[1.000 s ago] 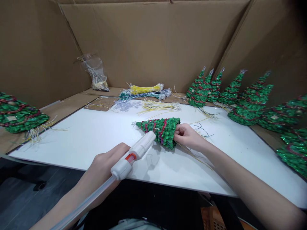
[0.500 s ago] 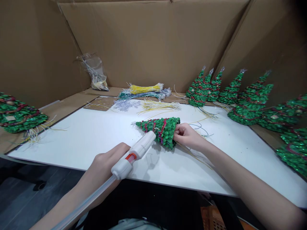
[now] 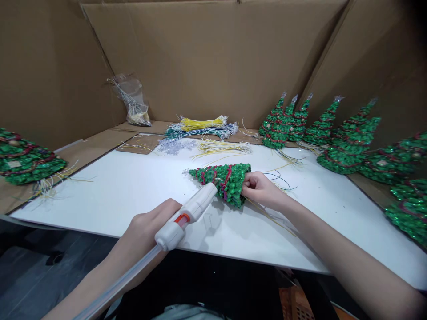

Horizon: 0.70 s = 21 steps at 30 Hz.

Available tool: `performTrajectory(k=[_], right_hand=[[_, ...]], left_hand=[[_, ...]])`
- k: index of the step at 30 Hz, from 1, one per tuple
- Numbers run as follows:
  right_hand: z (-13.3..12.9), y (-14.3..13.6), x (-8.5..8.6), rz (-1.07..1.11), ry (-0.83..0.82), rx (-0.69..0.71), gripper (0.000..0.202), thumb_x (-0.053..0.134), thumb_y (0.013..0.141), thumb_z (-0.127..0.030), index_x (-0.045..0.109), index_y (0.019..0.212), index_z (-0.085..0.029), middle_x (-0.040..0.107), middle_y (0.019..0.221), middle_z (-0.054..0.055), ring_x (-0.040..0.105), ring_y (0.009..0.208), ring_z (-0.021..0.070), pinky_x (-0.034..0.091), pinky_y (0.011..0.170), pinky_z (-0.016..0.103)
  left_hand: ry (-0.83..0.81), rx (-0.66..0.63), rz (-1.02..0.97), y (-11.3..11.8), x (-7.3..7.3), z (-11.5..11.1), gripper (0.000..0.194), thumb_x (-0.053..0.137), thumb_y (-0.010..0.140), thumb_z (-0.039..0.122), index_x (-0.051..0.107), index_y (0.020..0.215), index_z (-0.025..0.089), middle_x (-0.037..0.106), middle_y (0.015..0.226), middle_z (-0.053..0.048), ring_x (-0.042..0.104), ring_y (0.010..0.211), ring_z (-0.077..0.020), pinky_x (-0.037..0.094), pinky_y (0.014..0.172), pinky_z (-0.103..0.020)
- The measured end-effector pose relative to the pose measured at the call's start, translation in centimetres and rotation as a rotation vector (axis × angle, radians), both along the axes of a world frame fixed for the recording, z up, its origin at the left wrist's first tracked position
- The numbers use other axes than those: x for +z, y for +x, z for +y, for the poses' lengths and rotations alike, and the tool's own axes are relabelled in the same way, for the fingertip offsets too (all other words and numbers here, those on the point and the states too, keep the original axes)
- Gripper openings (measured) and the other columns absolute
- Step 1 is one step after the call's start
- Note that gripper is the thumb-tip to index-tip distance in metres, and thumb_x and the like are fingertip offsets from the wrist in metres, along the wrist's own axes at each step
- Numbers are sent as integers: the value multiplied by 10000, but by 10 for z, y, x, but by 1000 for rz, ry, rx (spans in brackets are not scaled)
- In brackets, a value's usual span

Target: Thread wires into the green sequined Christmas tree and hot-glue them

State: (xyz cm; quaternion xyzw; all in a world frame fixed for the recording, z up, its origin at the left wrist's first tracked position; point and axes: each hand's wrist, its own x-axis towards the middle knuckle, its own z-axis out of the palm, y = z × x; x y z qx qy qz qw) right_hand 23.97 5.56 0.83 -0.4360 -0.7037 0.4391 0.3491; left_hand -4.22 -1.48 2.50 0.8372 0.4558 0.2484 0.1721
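Glue gun applied to a tinsel tree laid on its side on the counter.

A white glue gun is gripped by the left hand, fingers wrapped around its handle, nozzle set against a green tinsel tree. The tree is laid tip-left at the middle of the white counter, its base pinched by the right hand, fingers pressed together. Yellow wire bundles are stocked behind; finished trees are ranged at right.
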Motion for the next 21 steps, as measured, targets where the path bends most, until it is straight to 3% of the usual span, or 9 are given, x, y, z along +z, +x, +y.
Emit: performTrajectory(k=[21], right_hand=[[1,0,-2,4,-15,11,231,622,704,-282,463,588,-161,318,537,-66,249,514,58,188,456,206]], left_hand=[[85,14,10,1,4,2,117,372,939,175,466,879,210,500,800,29,480,622,-97,356,593,-213]])
